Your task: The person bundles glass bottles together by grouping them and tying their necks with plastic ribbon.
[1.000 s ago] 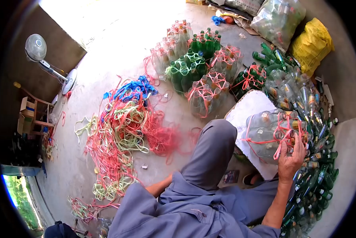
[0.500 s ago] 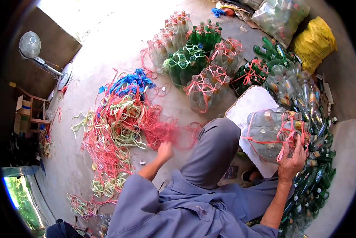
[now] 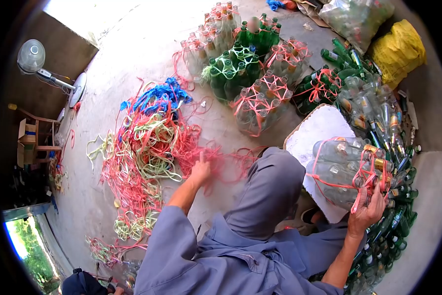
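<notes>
On the right, a bundle of clear glass bottles (image 3: 336, 169) lies on its side on a white board (image 3: 319, 125), wrapped in pink plastic string (image 3: 361, 172). My right hand (image 3: 367, 209) is at the bottlenecks, its fingers closed on the string there. My left hand (image 3: 199, 172) is stretched out over the floor at the edge of a loose pink string tangle (image 3: 189, 147). One finger points forward into the blurred strands; the other fingers are partly hidden. A bigger heap of pink, pale green and blue string (image 3: 147, 132) lies just left of it.
Tied bundles of green bottles (image 3: 233, 73) and clear bottles (image 3: 262, 105) stand ahead. Loose bottles (image 3: 390, 231) pile along the right wall, below a yellow sack (image 3: 397, 51). A fan (image 3: 31, 56) stands far left. Another person's dark head covering (image 3: 80, 283) shows at bottom left.
My left hand has moved slightly forward into the pink strands, and a finger now extends from what was a closed hand. My right hand stays at the bottlenecks; the view has shifted slightly.
</notes>
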The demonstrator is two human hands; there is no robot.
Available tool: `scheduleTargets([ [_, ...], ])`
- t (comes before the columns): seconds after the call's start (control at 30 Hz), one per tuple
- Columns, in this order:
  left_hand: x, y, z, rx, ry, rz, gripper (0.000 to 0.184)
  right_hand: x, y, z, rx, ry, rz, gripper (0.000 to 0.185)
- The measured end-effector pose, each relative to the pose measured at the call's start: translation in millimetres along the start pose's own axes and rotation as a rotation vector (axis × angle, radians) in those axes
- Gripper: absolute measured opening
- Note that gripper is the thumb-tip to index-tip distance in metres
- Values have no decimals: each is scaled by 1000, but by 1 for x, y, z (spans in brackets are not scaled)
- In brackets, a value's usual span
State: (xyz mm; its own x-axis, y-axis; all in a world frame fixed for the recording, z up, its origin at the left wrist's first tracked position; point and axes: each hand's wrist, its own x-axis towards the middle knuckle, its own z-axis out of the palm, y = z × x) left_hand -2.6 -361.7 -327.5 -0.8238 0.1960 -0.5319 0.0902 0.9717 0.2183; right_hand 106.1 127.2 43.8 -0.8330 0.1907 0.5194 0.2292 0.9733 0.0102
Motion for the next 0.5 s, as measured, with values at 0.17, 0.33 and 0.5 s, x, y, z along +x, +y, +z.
scheduleTargets([
  [0.17,-12,-1,8,42,-114,-50,35,-3,5,6,-23,33,-8,41],
  [0.33,-48,6,23,-66,-4,-49,28,-3,5,7,-37,43,-12,38],
  [0.5,-101,38,3,-310,-61,-25,25,-3,4,7,-60,54,-16,37],
])
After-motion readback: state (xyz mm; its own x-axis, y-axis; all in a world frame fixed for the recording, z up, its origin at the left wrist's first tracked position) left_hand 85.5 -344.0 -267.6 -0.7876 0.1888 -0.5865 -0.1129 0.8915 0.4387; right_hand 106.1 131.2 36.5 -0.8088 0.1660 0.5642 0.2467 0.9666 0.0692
